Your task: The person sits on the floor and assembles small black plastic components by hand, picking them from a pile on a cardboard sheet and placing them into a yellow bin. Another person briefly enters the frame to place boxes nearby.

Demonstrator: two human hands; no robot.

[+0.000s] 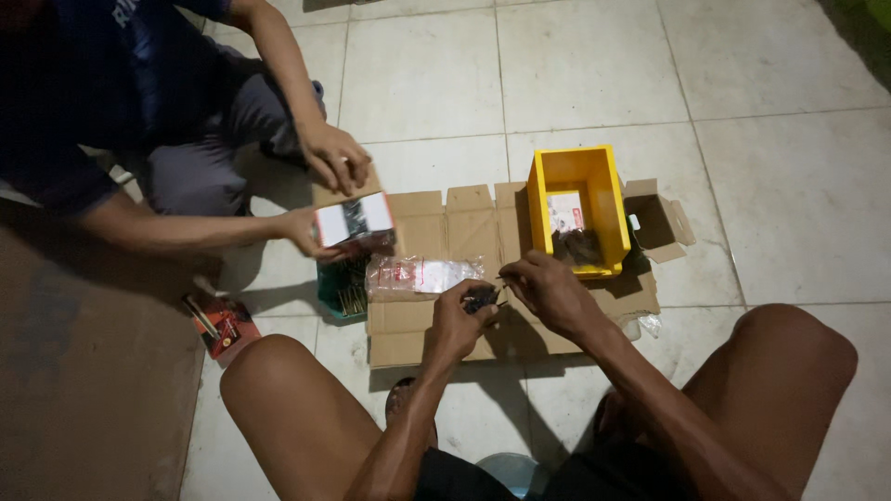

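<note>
Hands (506,301) — perhaps screws (482,298) between.

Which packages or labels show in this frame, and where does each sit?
Small box: held by the co-worker at left, white and dark label.
Clear plastic bag: lies on the flattened cardboard, red-and-white print.
Label card: inside the yellow bin, white and red.
Red packet: on the floor, lower left.
</note>
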